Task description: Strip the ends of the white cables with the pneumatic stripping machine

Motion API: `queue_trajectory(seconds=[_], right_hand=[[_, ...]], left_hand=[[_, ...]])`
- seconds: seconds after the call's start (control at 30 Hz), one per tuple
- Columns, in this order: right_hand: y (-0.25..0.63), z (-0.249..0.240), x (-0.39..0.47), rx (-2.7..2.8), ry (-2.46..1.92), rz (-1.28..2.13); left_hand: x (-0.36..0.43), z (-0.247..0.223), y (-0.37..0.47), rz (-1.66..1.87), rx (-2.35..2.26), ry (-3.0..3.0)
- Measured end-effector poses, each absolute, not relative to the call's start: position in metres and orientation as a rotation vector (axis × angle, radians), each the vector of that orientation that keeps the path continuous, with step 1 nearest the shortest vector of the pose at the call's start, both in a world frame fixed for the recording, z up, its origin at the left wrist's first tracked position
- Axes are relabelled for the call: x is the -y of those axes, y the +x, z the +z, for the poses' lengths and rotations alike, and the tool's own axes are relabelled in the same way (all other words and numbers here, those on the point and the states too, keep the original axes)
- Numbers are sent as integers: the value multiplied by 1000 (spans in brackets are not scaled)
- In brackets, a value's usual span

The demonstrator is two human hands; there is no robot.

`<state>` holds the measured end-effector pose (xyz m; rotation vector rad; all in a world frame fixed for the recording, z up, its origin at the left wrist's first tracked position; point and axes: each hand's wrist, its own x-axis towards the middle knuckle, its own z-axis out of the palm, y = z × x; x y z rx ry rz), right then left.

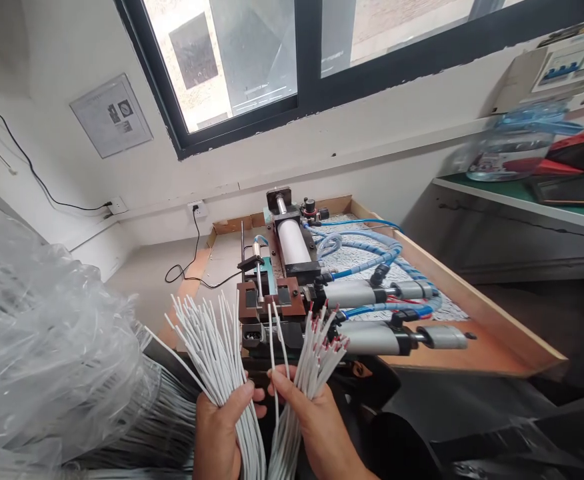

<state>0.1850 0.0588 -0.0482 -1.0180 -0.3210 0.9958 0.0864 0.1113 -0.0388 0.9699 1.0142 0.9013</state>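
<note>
wires (209, 353), white and slender, fan loosely in the head view, plain-tipped, just before the machine (293, 243) and left of its centre, wrapped by the curled left hand (222, 423); a second bundle (317, 360), red at many tips, rises before the machine, the right hand (317, 413) closed round it, two separate strands (272, 340) pinched at its thumb

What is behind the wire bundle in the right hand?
A machine with silver cylinders shows past the wire bundle; the machine's part directly behind it is covered.
</note>
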Motion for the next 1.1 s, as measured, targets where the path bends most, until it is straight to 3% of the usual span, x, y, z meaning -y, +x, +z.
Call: queue_trajectory(seconds=[0.37,0.6,0.9,1.1], right_hand=[[192,-50,-73,220,-1059,992],[190,-48,-73,261,-863,1342],[184,-56,-64,232,-1017,1002],[188,-57,-72,172,-991,1019]], left_hand=[[-114,-38,89,927,-1039,951],[-109,-37,91,833,-911,1008],[-111,-38,89,874,-1013,891],[-111,-38,89,883,-996,893]])
